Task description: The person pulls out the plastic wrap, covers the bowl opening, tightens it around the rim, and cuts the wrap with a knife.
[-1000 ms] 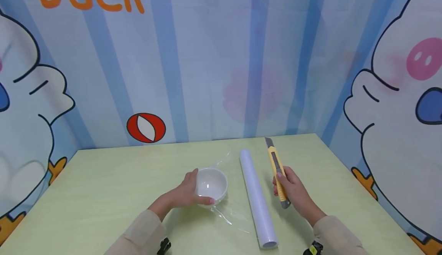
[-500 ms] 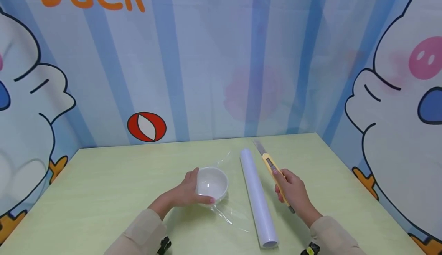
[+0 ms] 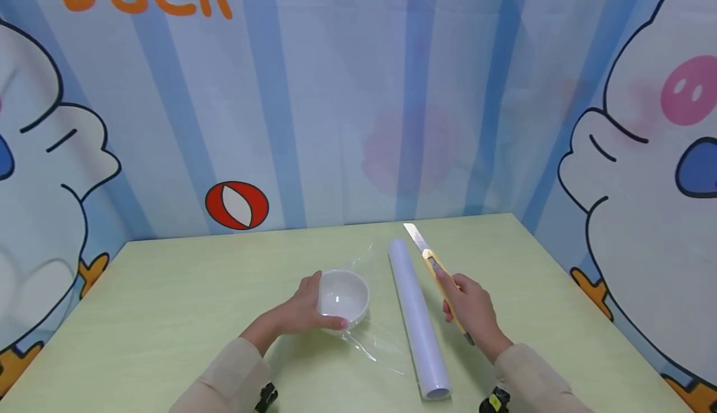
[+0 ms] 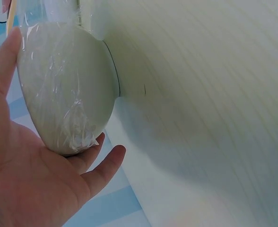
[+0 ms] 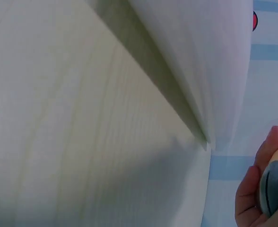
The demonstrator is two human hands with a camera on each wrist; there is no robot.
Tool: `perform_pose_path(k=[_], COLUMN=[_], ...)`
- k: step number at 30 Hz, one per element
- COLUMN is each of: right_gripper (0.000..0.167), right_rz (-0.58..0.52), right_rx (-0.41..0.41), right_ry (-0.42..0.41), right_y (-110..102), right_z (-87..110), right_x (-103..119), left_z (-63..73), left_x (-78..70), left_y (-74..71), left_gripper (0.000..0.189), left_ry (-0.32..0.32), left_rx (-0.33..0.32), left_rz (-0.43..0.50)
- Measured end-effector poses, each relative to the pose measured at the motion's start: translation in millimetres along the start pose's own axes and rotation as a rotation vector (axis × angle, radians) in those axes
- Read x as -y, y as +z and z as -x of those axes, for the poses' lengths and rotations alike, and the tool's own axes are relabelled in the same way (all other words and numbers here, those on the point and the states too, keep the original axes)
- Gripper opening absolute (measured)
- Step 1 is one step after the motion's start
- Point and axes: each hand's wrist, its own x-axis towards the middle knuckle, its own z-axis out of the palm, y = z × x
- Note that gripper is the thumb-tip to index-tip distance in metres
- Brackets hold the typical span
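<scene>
A white bowl (image 3: pixel 346 295) stands on the table, left of the middle. My left hand (image 3: pixel 302 310) holds it round its left side, thumb at the near rim. Clear plastic film (image 3: pixel 381 349) clings to the bowl and spreads on the table to its right. In the left wrist view, wrinkled film covers the side of the bowl (image 4: pixel 84 71). My right hand (image 3: pixel 473 310) grips a yellow utility knife (image 3: pixel 430 260) with its blade out, pointing away and to the left. Only the knife's grey butt end (image 5: pixel 273 189) shows clearly in the right wrist view.
A long roll of plastic wrap (image 3: pixel 417 320) lies between the bowl and my right hand, running away from me. Behind the pale green table (image 3: pixel 207 301) hangs a blue striped curtain (image 3: pixel 336 89) with cartoon ducks.
The knife has turned in my right hand, its tip swinging left toward the far end of the roll. More of its blade shows. My left hand and the bowl stay put.
</scene>
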Motion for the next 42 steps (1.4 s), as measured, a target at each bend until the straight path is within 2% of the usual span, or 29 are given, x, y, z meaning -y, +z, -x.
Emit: perform_pose_path(k=[3,7,9,11,14,19,23,26,37,42], right_gripper=[0.053,0.034,0.027,0.024,0.024,0.023,0.023,0.022,0.027,0.027], right_rz=[-0.043,-0.100,-0.063,0.019,0.186,0.317,0.347,0.351,0.538,0.473], right_rx=[0.050,0.138,0.163,0.172,0.165,0.237,0.334,0.375,0.377,0.391], right_ry=[-0.005,0.020,0.019,0.010,-0.048,-0.095,-0.087,-0.070,-0.106,-0.045], right_y=[6.0,17.6,24.7,31.6,40.4,45.0,42.4,41.9,56.8,63.0], right_z=[-3.0,-8.4,-12.5,-17.1,-22.7,-24.8,-24.8,-25.4,-31.9,-33.6], right_x=[9.3,28.4,36.7,43.2,50.4,61.3,67.5,70.8,81.5,89.3], left_z=[1.0,1.6,1.1,0.1,-0.7,-0.5,0.3,1.1,-0.1,-0.9], left_x=[-0.1,1.1,1.6,1.6,1.1,0.8,0.3,0.0,1.6,1.2], left_y=[-0.6,-1.2,-0.9,0.0,1.5,2.2,1.0,-0.5,-0.6,-0.6], left_gripper=[0.115,0.115,0.115,0.115,0.116,0.115,0.116,0.116,0.116,0.117], left_ry=[-0.004,-0.003,0.004,0.008,0.013,0.018,0.025,0.025,0.007,-0.002], left_rx=[-0.001,-0.001,-0.003,-0.003,-0.008,-0.015,-0.010,-0.012,-0.001,0.001], left_rz=[0.000,0.002,0.002,0.007,0.006,0.007,0.011,0.008,0.002,-0.007])
